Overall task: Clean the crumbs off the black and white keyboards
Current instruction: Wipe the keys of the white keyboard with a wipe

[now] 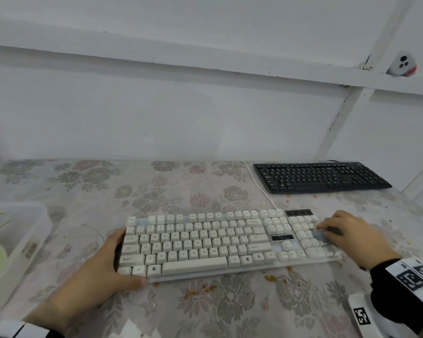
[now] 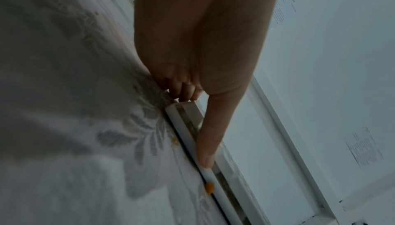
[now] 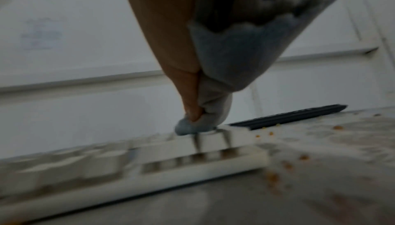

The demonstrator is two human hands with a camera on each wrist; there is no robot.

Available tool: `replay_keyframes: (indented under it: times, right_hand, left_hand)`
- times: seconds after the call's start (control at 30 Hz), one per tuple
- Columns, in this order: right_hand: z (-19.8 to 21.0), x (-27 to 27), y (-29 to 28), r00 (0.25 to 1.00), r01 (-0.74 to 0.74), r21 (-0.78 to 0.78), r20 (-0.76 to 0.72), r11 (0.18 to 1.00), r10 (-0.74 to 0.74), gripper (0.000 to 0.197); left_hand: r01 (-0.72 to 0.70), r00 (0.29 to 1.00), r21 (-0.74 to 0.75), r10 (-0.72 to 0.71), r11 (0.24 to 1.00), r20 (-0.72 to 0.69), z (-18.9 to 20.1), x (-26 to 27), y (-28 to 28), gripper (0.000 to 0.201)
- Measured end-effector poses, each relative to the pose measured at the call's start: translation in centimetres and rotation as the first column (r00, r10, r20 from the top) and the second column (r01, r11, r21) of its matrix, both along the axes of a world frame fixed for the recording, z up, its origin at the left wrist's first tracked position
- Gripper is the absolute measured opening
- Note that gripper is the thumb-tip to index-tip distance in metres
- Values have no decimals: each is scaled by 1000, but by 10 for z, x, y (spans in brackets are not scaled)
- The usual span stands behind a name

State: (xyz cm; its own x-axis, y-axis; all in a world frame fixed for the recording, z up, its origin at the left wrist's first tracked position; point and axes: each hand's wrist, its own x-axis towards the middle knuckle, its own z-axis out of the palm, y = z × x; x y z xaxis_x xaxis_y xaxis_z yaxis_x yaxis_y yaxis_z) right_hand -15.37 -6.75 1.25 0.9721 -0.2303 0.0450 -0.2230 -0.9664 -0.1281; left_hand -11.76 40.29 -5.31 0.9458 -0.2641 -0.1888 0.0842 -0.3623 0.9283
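Left hand (image 1: 100, 267): I am bracing the white keyboard (image 1: 205, 242) at its left end, thumb lying along the front edge, fingers curled round the side, so it is not sliding while I am wiping.
Right hand (image 1: 352, 236): I am pinching a grey cloth (image 3: 224, 70) tight between thumb and fingers, dabbing its tip into the number-pad keys.
White keyboard: it is lying in front of me on the flowered desk (image 1: 83, 186), cream keys looking dusty.
Crumbs (image 1: 270, 278): orange bits are sitting just off its front edge.
Black keyboard (image 1: 320, 176): it is waiting at the far right, well apart.
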Motion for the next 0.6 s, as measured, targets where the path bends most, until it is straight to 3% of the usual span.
replay_keyframes:
  times: [0.17, 0.23, 0.3, 0.43, 0.6]
  right_hand:
    - [10, 8, 16, 999, 42, -15, 19, 999, -41, 17]
    - [18, 12, 43, 998, -33, 68, 61, 997, 29, 10]
    - [24, 15, 86, 983, -182, 212, 56, 960, 174, 18]
    - [26, 22, 186, 845, -508, 303, -5, 806, 535, 22]
    - [16, 34, 283, 691, -715, 190, 42, 673, 722, 24]
  left_hand:
    - [13, 1000, 9, -13, 1000, 6, 2, -1, 0, 134]
    - [10, 1000, 10, -10, 1000, 5, 1, 0, 0, 132]
    - [4, 1000, 9, -4, 1000, 5, 1, 0, 0, 129]
    - [2, 1000, -3, -2, 1000, 10, -1, 0, -1, 123]
    - [-1, 999, -14, 1, 1000, 34, -1, 2, -3, 118]
